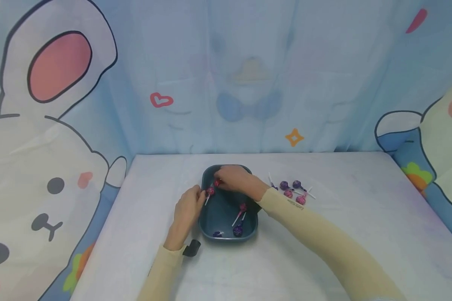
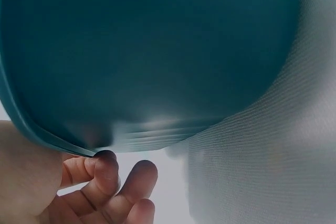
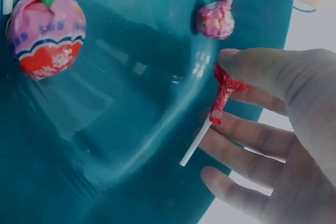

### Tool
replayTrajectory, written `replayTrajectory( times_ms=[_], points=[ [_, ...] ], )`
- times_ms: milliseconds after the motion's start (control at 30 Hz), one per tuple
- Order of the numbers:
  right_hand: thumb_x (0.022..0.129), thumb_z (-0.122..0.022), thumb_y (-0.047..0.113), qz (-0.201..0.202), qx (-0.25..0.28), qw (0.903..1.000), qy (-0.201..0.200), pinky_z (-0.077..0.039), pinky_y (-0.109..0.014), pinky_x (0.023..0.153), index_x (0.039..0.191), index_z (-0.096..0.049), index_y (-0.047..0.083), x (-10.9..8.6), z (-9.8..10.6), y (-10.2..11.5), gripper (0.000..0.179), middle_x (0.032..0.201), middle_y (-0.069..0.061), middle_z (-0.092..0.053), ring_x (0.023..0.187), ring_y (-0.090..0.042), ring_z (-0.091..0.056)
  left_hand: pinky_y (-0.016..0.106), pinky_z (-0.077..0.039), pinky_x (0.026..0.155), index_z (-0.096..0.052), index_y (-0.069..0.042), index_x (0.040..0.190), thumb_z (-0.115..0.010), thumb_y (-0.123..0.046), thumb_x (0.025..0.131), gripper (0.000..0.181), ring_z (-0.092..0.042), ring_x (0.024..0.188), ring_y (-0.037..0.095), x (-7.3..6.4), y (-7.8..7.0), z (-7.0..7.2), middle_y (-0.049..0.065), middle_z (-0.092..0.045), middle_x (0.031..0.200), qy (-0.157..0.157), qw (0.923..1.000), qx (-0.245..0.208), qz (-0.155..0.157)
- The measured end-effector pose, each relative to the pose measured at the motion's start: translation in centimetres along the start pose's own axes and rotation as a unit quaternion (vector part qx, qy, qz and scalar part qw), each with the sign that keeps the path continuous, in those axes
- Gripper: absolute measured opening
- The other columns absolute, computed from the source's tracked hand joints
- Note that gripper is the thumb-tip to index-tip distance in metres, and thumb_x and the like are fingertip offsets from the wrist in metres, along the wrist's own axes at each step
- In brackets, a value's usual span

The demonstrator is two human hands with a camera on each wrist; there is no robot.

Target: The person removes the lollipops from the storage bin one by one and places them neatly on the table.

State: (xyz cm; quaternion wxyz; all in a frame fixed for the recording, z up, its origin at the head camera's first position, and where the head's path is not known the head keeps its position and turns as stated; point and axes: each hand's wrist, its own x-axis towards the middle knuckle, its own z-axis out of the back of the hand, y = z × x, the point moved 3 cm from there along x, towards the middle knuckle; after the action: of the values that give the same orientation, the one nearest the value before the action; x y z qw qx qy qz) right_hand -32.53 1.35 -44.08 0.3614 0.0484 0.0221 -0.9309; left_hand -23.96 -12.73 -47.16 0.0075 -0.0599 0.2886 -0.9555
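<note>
The tabletop spreads wide either side of the tray, whose left rim the left hand grips. Near the far rim, the right hand pinches a red lollipop, stick jutting out.

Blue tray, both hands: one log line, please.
right hand: pinches red lollipop, over tray | left hand: holds tray rim | other lollipops: tray, table

The right grip holds a red lollipop over a tray.
</note>
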Motion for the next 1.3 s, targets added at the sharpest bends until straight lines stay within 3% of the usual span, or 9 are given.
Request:
replayTrajectory(
  times_ms=[200,900,1133,1300],
  points=[
    [0.084,-0.065,0.03,0.009,-0.003,0.9997,-0.02,-0.046,-0.029,0.067,0.092,-0.064,0.017,-1.0,1.1,0.1,0.015,0.078,0.003,-0.058,0.071,-0.012,-0.051,0.027,-0.032,0.046,-0.048,-0.014,0.074,-0.05,-0.029,0.093,0.024,-0.043,0.054,0.014,-0.1,-0.1,0.0,0.001,-0.047,0.064,0.002,1.0,0.002,-0.001],
    [0.084,-0.065,0.03,0.0,0.042,0.997,-0.065,-0.047,-0.03,0.069,0.106,-0.064,0.015,-7.1,2.6,-2.5,0.027,0.091,0.001,-0.061,0.078,-0.012,-0.055,0.026,-0.032,0.047,-0.048,-0.013,0.074,-0.051,-0.028,0.093,0.024,-0.043,0.056,0.015,-0.2,-0.2,0.1,0.002,-0.046,0.063,-0.003,0.9999,-0.005,-0.009],
    [0.084,-0.065,0.031,-0.026,0.068,0.9946,-0.074,-0.045,-0.029,0.067,0.109,-0.064,0.016,-9.6,2.6,-3.7,0.029,0.091,0.001,-0.06,0.075,-0.01,-0.053,0.026,-0.032,0.047,-0.048,-0.013,0.075,-0.05,-0.028,0.093,0.024,-0.043,0.055,0.014,-0.3,-0.2,0.1,0.001,-0.046,0.063,-0.006,0.9999,-0.006,-0.012],
    [0.083,-0.067,0.029,-0.062,0.095,0.9906,-0.076,-0.049,-0.031,0.075,0.109,-0.064,0.016,-11.7,2.0,-4.8,0.029,0.097,-0.001,-0.063,0.084,-0.014,-0.058,0.027,-0.032,0.047,-0.047,-0.013,0.074,-0.05,-0.028,0.093,0.024,-0.043,0.055,0.014,-0.3,-0.2,0.0,0.001,-0.046,0.063,0.0,1.0,-0.003,-0.003]
  ],
)
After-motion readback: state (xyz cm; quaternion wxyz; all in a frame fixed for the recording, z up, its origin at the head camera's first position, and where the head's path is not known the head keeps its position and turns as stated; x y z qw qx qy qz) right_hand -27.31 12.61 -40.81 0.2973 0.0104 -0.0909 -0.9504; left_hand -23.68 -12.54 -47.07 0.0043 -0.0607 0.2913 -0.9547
